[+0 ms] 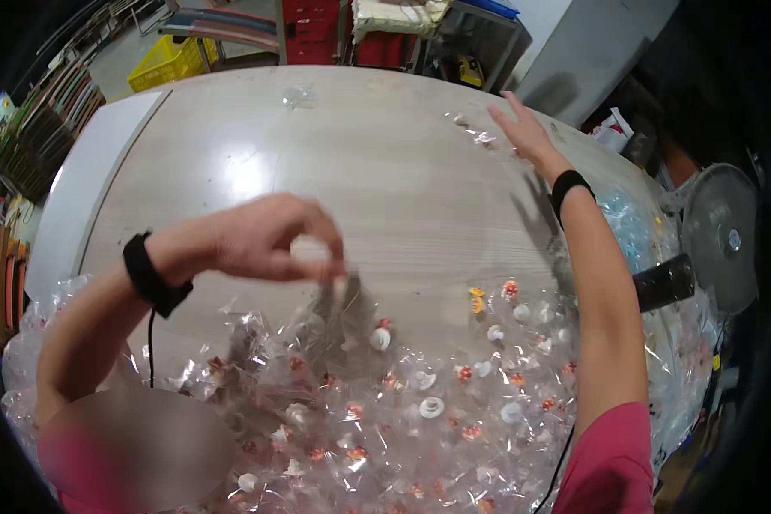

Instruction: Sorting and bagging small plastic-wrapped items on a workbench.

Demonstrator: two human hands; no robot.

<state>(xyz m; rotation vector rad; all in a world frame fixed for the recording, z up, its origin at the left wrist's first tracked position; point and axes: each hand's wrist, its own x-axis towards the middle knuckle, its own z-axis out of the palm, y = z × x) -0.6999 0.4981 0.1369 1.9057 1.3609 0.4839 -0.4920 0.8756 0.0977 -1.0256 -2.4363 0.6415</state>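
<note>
My left hand (274, 238) is raised above the near middle of the table, thumb and forefinger curled into a ring with the tips together. Motion blurs it, and whatever the fingertips may hold cannot be made out. Below it spreads a heap of small clear plastic bags (428, 428) with white and orange-red pieces inside. My right hand (525, 134) reaches to the far right with its fingers apart, holding nothing that shows. Just left of it lie a few clear bags (481, 137) with small pieces in them.
A single clear bag (299, 96) lies near the far edge of the pale table (377, 197). Bluish clear bags (625, 227) are piled at the right, near a round grey fan (721, 240). Beyond the table stands a yellow crate (167, 64). Thin cords trail from both wristbands.
</note>
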